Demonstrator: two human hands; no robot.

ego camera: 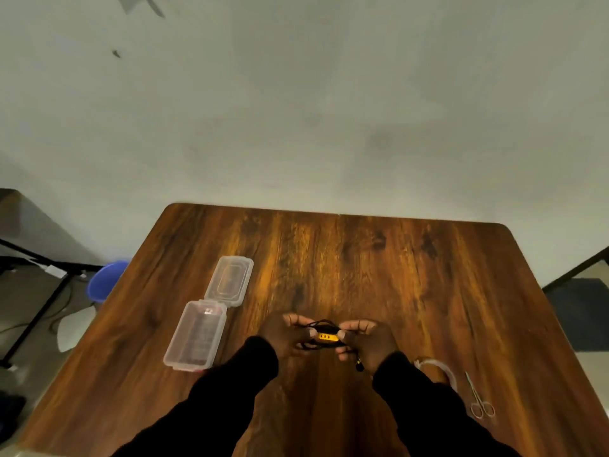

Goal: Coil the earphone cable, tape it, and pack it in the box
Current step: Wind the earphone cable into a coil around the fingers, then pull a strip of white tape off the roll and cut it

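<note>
Both hands pinch the bundled earphone cable above the counter.

Our fingers [311, 332] are clenched on the black earphone cable [321, 324], left hand [285, 334] at its 9 o'clock end, right hand [367, 339] at its 3 o'clock end, with the yellow inline remote [327, 337] showing between our thumbs. The cable looks gathered into loops, so we judge coiling nearly done, though one plug end [359, 366] dangles under the right wrist. We see no tape on it yet. At 4 o'clock from the hands lie the tape roll [436, 367] and scissors [479, 399]; at 9 o'clock the clear box [196, 334] sits open and empty, its lid [230, 280] folded back. Taping and packing remain.
</note>
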